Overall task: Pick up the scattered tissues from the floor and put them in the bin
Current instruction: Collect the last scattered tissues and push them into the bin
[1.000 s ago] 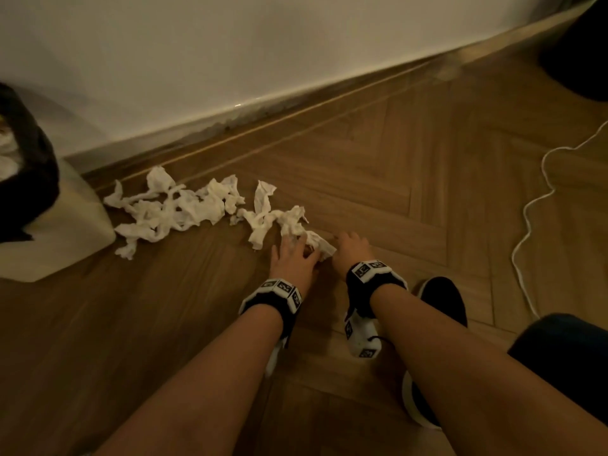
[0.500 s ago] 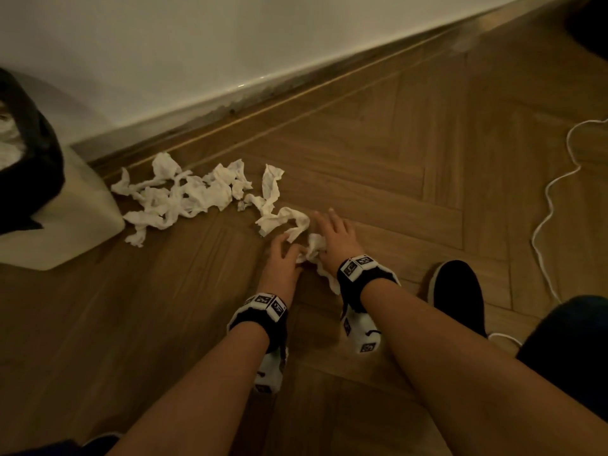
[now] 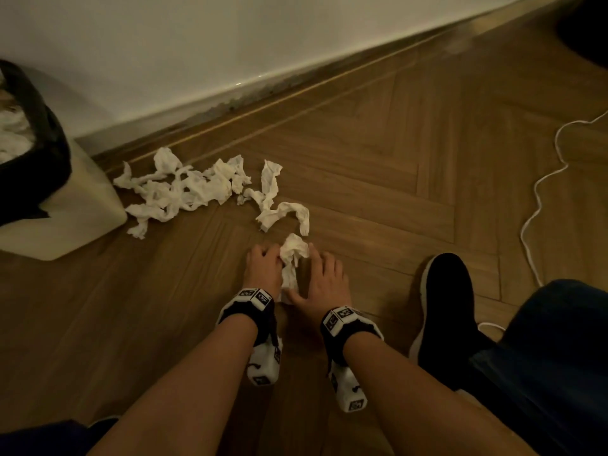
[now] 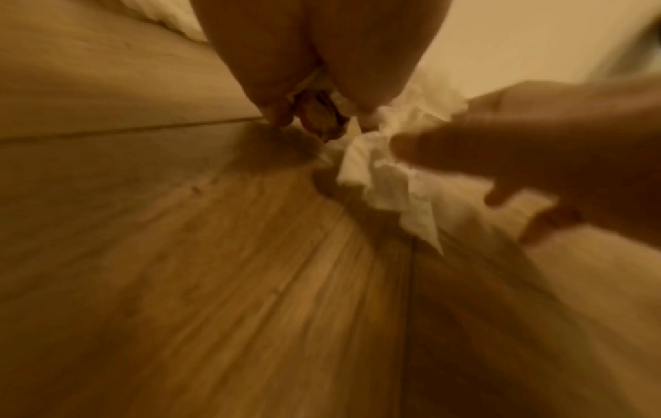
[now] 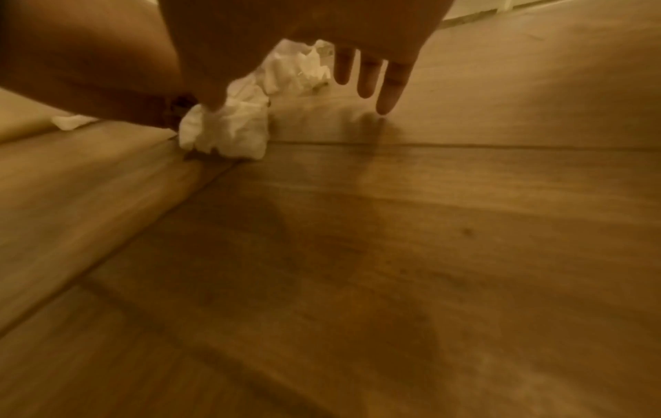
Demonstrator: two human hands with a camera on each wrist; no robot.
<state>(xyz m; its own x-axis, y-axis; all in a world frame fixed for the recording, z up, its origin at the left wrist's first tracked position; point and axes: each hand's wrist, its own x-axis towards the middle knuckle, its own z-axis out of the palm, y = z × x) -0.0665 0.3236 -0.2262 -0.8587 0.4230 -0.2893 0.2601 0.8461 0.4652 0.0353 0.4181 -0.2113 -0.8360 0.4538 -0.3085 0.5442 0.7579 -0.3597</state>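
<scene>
Herringbone wood floor (image 3: pixel 378 166) runs up to a white wall (image 3: pixel 197 44) with a scuffed skirting edge, all of it in dim warm light. At the far left we see the bin (image 3: pixel 65 209), pale-bodied with a black liner folded over its rim and white paper already inside. Just beside it, on the floor, lies the main heap of tissues (image 3: pixel 184 192) — twisted white strips tangled together — and a little further right a separate curled strip (image 3: pixel 279 212) lies apart from the heap.

Nearer to us, our left hand (image 3: pixel 265 269) has its fingers curled round a crumpled tissue (image 3: pixel 292 258), gripping it just above the boards; the left wrist view shows paper bunched between those fingers. Touching the same wad from the other side is our right hand (image 3: pixel 324 281). Its thumb presses into the paper — the right wrist view shows this plainly — while the other fingers (image 5: pixel 390 84) hang straight and spread, tips near the floor and off the tissue.

To the right of the hands sits a black shoe (image 3: pixel 447 307), then a dark trouser leg (image 3: pixel 559 357), and a white cable (image 3: pixel 543 179) snakes across the boards at the far right.
</scene>
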